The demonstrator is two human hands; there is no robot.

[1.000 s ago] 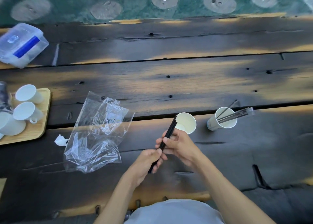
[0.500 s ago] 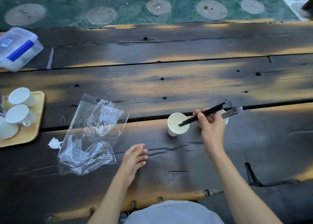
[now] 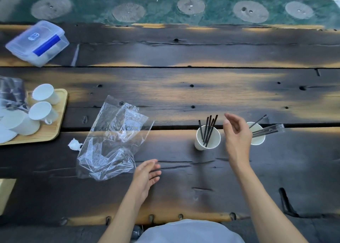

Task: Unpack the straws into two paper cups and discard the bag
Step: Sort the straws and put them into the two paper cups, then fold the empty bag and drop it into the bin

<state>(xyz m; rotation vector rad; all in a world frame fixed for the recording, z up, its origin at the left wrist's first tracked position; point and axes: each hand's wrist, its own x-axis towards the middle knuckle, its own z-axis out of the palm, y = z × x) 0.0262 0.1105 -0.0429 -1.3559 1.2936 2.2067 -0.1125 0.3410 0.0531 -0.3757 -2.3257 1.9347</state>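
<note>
Black straws (image 3: pixel 207 130) stood in the left paper cup (image 3: pixel 207 137) at centre right; right hand (image 3: pixel 236 136) hovered beside it, fingers spread, empty. Left hand (image 3: pixel 146 174) hung loosely spread beside the clear bag (image 3: pixel 112 139).

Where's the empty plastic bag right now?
Head view: the plastic bag lies flat on the table, left of centre, between the wooden tray and the left hand.

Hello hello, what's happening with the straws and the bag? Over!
Left hand and right hand open. Black straws in paper cup. Bag on table, not discarded.
</note>
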